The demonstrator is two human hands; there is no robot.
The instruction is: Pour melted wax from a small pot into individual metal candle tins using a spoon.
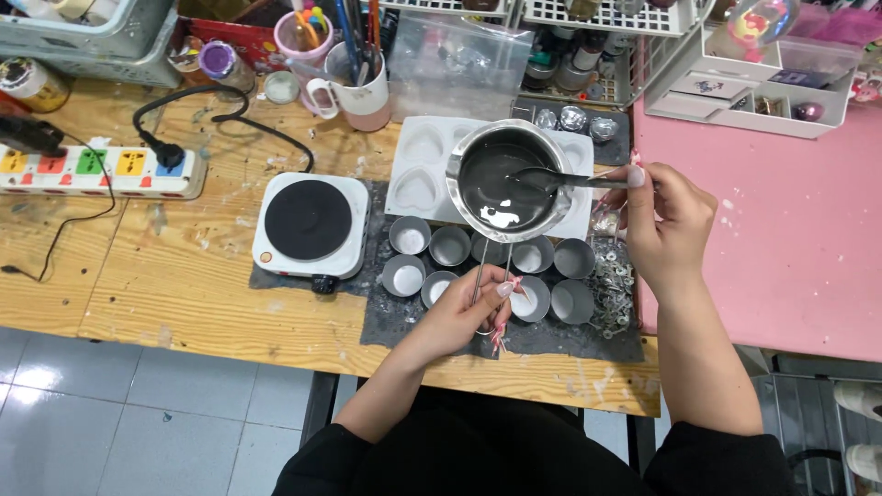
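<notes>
The wooden desk (184,294) fills the left and middle of the view, with a pink surface (790,239) joining it at 3 o'clock. On the desk's dark mat (395,321) sits a white hot plate (310,225) with a round black top, just at 9 o'clock from centre. A white heart-cavity mould (418,165) lies at 12 o'clock, partly covered by the metal melting pot (508,179). The left hand (469,317) reaches up from 6 o'clock, fingers clenched around the pot's thin wire handle (482,266), holding it over a cluster of small round metal cups (450,246). The right hand (663,225) comes in from 4 o'clock, pinching the handle of a dark spoon (551,179) whose bowl lies in the pot's dark liquid.

A white power strip (101,172) with coloured sockets lies at 10 o'clock. A white and pink mug (358,92) of tools stands at 12 o'clock. The shelves along the top edge are cut off, and the small metal bits (611,289) beside the cups are too tiny to make out.
</notes>
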